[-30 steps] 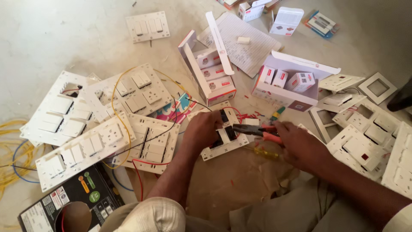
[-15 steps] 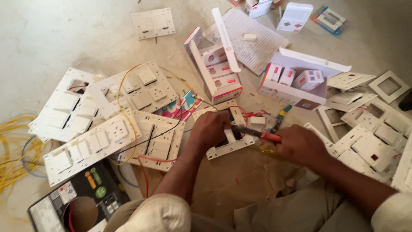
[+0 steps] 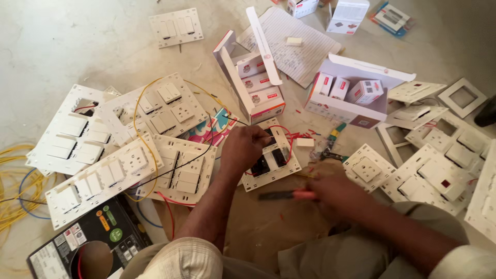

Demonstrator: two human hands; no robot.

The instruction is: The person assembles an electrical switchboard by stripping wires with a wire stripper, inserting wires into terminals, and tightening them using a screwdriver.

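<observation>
The switch plate (image 3: 271,155) under my left hand (image 3: 243,150) is white with black modules and a red wire (image 3: 281,129). The tool (image 3: 289,195) in my right hand (image 3: 336,196) has an orange-red handle and dark tip. Yellow cable (image 3: 15,191) lies on the grey floor (image 3: 77,41). The open boxes (image 3: 351,90) are white and red.

We see the switch plate (image 3: 271,155) on the floor (image 3: 62,41) under our left hand (image 3: 244,147); the open box of switches (image 3: 356,88) lies behind it to the right, wired plates (image 3: 155,134) to its left.
</observation>
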